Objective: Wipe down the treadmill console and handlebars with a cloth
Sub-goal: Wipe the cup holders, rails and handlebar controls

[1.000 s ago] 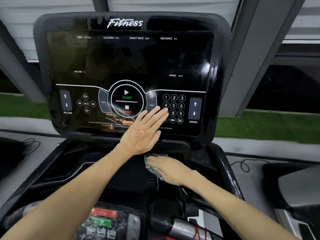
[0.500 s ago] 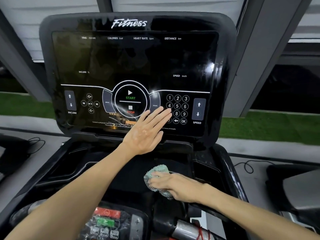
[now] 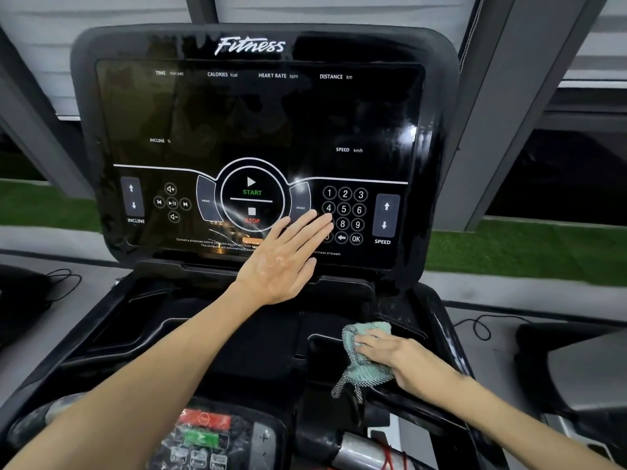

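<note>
Cloth on the tray below the console, pressed down by the right hand.

The right hand lies over the bunched green cloth with fingers fairly flat, pushing rather than gripping; its thumb is hidden. That likely keeps the fabric spread against the recessed plastic for wiping. The left hand rests flat on the lower screen, fingers straight and together, tips beside the keypad, holding nothing. It probably steadies the person's reach across to the right side. The screen's upper part shows faint streaks.
</note>
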A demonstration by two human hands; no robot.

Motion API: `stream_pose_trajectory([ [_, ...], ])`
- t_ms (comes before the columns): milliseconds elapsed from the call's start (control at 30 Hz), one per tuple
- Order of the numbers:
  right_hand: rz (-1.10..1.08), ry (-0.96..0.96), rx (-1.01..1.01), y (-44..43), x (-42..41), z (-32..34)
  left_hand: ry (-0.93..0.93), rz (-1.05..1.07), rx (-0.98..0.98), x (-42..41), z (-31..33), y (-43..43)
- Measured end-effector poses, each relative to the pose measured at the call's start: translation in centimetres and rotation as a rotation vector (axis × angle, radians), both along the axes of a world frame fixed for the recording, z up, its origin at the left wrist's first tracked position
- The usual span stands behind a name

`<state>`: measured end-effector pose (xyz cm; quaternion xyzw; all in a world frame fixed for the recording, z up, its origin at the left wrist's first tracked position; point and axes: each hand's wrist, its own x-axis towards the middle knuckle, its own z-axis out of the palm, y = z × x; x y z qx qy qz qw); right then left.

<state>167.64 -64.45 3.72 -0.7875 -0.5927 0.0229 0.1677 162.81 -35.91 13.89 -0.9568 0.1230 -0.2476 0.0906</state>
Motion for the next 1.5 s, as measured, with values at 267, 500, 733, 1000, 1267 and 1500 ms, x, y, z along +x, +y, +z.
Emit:
stream_pose_trajectory([
  [267,-0.332,0.357,0.154,-1.1,-0.6,1.6,-0.007,0.002,0.009,0.1,-0.2,0.0],
  [500,-0.650,1.107,0.503,1.8,-1.1,3.3,0.013,0.013,0.007,0.0,-0.1,0.0],
  [733,-0.496,0.548,0.302,2.2,-2.8,1.4,0.007,0.006,-0.005,0.0,0.0,-0.1],
  [1000,-0.717,0.835,0.510,1.8,-3.5,1.1,-0.008,-0.004,-0.007,0.1,-0.1,0.0],
  [1267,-1.060,1.285,0.195,2.5,-1.8,2.5,-0.019,-0.013,-0.012,0.1,-0.1,0.0],
  [1500,-0.960,1.321,0.278,2.2,-0.4,2.6,-0.012,-0.005,-0.006,0.0,-0.2,0.1],
])
